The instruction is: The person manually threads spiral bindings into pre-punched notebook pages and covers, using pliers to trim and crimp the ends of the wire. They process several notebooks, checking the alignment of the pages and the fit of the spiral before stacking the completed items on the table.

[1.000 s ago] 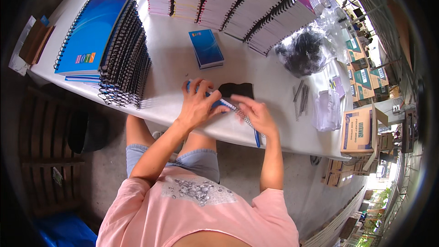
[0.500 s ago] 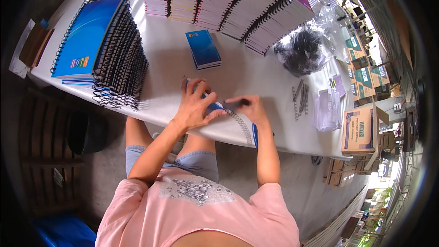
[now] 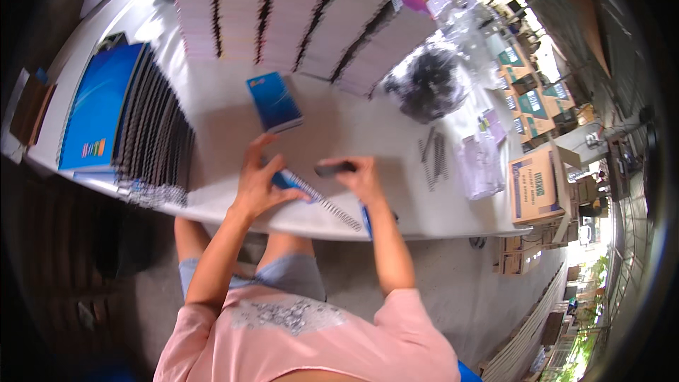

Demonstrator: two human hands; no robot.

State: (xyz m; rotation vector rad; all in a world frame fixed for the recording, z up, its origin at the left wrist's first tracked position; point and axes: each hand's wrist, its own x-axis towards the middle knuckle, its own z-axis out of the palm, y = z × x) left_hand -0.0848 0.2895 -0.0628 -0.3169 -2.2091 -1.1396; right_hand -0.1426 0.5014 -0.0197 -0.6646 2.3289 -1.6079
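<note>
At the front of the table my left hand [image 3: 254, 178] grips a small blue notebook [image 3: 288, 180], thumb on the near side and fingers on the far side. From the notebook's edge a loose wire coil [image 3: 339, 213] trails toward the table's front edge. My right hand [image 3: 362, 178] is closed on a short dark stick-like object [image 3: 334, 168], just right of the notebook and apart from it; its kind is unclear. Beside my right forearm lies another blue item [image 3: 366, 222], partly hidden. A small stack of blue pocket notebooks [image 3: 274, 102] lies beyond my left hand.
Tall stacks of bound books [image 3: 311, 21] line the far side. At left stands a pile of large blue spiral notebooks [image 3: 106, 110]. Loose coils [image 3: 433, 159], clear plastic bags [image 3: 484, 166], a plastic-wrapped dark bundle [image 3: 430, 83] and a carton [image 3: 539, 187] are at right.
The whole view has shifted, moving the far things left and down. My right hand has drawn slightly away from the notebook, and the dark object in it shows more plainly. My left hand keeps its hold.
</note>
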